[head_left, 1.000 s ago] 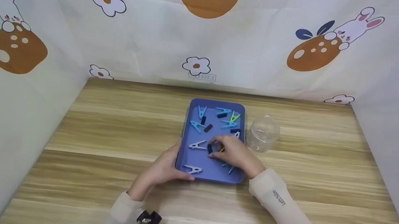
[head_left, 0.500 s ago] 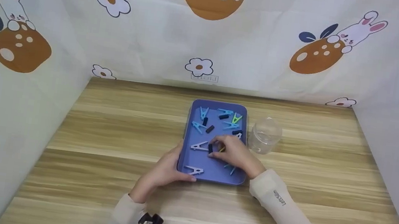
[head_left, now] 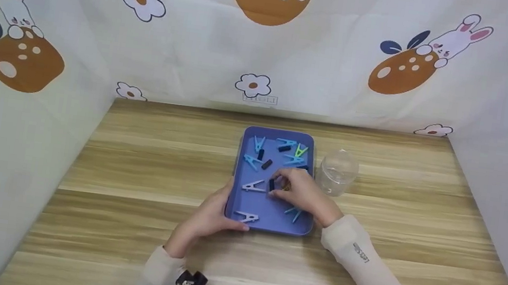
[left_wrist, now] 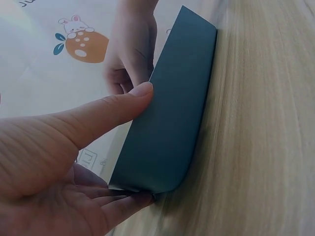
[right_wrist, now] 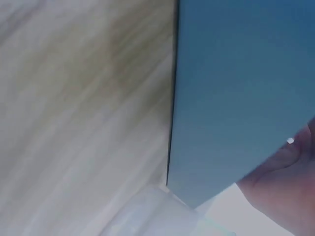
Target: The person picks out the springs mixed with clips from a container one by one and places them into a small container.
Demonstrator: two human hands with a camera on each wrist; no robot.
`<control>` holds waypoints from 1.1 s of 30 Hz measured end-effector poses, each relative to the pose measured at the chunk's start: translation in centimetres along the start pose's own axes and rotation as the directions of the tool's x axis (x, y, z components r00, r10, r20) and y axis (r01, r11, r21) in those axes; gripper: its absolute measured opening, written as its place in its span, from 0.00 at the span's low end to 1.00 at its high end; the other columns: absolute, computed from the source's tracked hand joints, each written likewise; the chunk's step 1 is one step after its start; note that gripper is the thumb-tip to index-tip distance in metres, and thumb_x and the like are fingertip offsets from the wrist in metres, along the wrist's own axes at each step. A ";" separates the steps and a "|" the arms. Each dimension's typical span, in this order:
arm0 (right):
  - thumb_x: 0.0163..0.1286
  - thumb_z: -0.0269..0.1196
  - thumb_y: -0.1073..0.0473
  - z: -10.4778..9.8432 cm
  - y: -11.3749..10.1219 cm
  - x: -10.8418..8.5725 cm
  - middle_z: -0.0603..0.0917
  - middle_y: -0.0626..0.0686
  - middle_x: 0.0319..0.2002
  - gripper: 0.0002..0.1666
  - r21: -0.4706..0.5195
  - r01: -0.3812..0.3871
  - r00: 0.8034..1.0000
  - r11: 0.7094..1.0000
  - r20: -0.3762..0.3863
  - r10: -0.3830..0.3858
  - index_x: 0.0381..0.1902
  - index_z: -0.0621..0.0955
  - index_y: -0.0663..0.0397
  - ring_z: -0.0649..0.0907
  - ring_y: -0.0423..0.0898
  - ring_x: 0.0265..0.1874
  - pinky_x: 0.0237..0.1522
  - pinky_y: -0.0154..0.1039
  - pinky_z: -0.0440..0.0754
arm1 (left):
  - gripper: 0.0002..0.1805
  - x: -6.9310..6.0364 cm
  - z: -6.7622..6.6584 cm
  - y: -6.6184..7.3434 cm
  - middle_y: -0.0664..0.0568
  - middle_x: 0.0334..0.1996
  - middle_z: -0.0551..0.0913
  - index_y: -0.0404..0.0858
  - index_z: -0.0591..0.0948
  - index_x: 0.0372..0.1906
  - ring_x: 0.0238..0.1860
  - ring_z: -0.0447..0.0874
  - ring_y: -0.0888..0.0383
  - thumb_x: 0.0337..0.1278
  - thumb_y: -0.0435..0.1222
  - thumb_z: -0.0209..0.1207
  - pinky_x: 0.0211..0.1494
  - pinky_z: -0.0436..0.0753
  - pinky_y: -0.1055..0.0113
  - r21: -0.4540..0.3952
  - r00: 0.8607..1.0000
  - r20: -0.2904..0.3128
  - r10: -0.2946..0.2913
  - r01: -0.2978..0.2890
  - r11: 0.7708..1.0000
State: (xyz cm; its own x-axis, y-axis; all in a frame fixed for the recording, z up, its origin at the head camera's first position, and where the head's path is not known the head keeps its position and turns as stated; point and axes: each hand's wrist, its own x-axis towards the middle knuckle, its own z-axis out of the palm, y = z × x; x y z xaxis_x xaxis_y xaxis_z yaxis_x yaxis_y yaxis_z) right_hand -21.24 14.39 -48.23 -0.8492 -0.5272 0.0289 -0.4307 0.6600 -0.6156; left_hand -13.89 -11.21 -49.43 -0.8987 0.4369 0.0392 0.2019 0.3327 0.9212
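Note:
A blue tray (head_left: 268, 220) lies on the table with several clothespins and small dark cylinders in it. My left hand (head_left: 210, 213) grips the tray's near left corner; in the left wrist view its thumb (left_wrist: 110, 108) rests on the rim of the tray (left_wrist: 167, 113) and its fingers are at the base. Over the tray's right half, my right hand (head_left: 299, 190) pinches a dark cylinder (head_left: 272, 185) between thumb and fingertips. A pale clothespin (head_left: 254, 186) lies just left of it, another pale one (head_left: 247, 217) near the front edge. A yellowish thing partly shows under the right palm.
A clear round jar (head_left: 338, 173) stands close to the tray's right side. Blue clothespins (head_left: 259, 143) and a green one (head_left: 301, 151) lie at the tray's far end. Patterned cloth walls (head_left: 188, 45) border the table at the back and sides.
My right hand has moved slightly right and away from me with the dark cylinder, off the pale clothespin's tip. My left hand keeps its hold on the tray.

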 end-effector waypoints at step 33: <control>0.68 0.75 0.58 -2.4 -1.1 -1.3 0.86 0.53 0.33 0.18 -0.034 -0.058 0.998 0.998 0.030 0.059 0.51 0.87 0.63 0.82 0.43 0.31 0.33 0.39 0.85 | 0.68 0.2 0.4 0.7 0.26 0.81 0.54 0.22 0.45 0.82 0.80 0.57 0.31 0.43 0.28 0.81 0.84 0.56 0.42 0.022 0.985 -0.019 -0.171 0.171 0.985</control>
State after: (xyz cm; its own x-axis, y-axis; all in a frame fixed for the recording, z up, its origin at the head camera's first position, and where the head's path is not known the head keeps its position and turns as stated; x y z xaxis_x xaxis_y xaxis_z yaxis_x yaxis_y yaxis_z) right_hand -20.42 15.62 -45.75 -0.8636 -0.5032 -0.0313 -0.3906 0.7071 -0.5895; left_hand -13.78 -10.61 -48.96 -0.9273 0.3574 -0.1115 0.0535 0.4214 0.9053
